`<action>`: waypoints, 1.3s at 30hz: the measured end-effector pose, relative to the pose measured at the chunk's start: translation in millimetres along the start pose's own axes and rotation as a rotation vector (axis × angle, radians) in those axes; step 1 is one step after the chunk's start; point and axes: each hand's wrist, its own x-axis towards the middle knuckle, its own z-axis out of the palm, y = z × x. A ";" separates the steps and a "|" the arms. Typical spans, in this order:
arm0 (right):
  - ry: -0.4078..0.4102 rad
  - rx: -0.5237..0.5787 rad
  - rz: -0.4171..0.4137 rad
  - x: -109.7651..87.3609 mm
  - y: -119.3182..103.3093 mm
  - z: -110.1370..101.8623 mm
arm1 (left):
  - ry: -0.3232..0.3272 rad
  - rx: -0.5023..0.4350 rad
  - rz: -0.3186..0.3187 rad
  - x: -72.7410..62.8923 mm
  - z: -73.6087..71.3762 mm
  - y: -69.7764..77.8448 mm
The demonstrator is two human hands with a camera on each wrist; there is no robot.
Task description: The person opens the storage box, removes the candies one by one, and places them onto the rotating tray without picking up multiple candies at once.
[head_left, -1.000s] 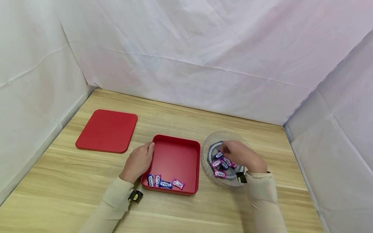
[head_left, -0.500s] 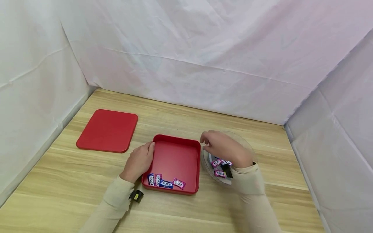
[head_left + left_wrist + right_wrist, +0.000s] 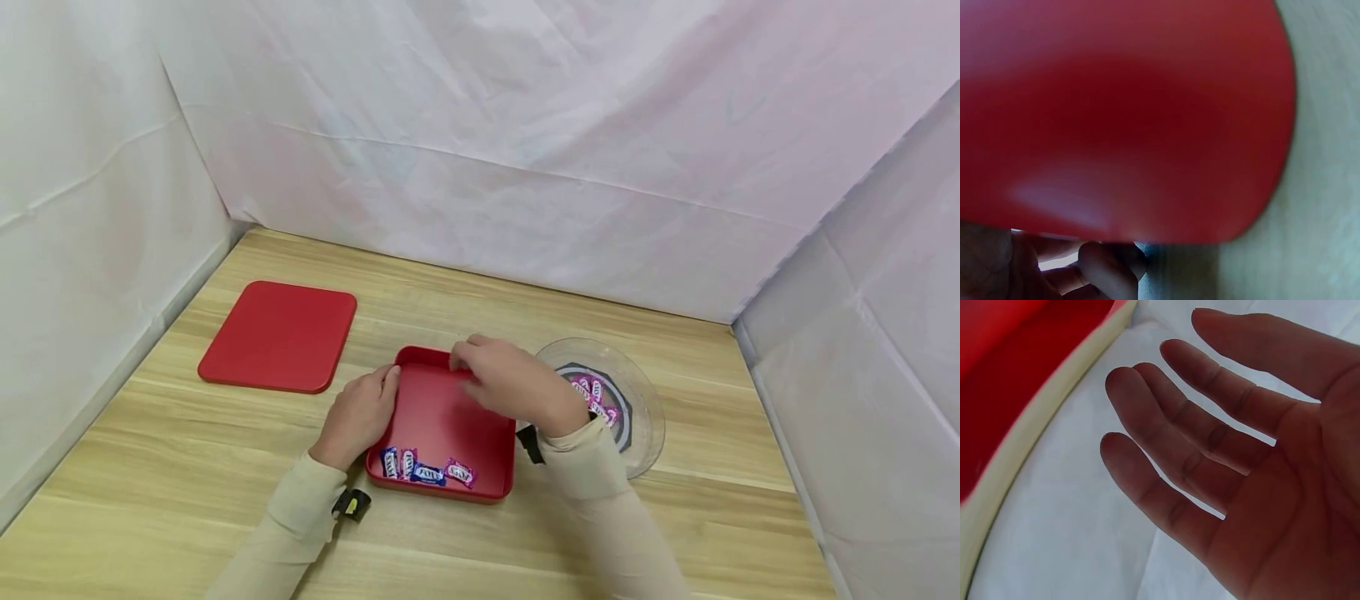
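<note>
A square red box (image 3: pixel 438 421) stands in front of me, with several wrapped sweets (image 3: pixel 428 474), blue and pink, along its near side. My left hand (image 3: pixel 358 418) grips the box's left wall; in the left wrist view its curled fingers (image 3: pixel 1113 269) lie beside the red side. Above the box's back right part is my right hand (image 3: pixel 517 385). The right wrist view shows its fingers spread and relaxed, with no sweet on the palm. Right of the box, a clear round dish (image 3: pixel 647 417) holds more pink sweets (image 3: pixel 597 390), partly hidden behind my right wrist.
A flat red lid (image 3: pixel 279 337) lies at the back left of the wooden table (image 3: pixel 420 546). White cloth (image 3: pixel 480 125) hangs behind and on both sides.
My right hand has come up out of the clear dish and moved left over the red box. The left hand and the sweets in the box have stayed in place.
</note>
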 end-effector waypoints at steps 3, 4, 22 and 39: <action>-0.020 -0.011 -0.049 9.6 -9.7 5.4 | -0.001 0.001 -0.003 -0.1 -0.9 0.0; -0.031 -0.017 -0.068 13.0 -12.6 7.4 | -0.002 0.001 -0.004 0.0 -0.9 -0.2; -0.283 -0.088 -0.224 37.0 -41.2 63.7 | -0.014 -0.019 0.008 0.9 1.3 -2.4; -0.336 -0.183 -0.370 39.6 -47.3 88.1 | 0.038 -0.023 0.066 12.9 15.1 -25.2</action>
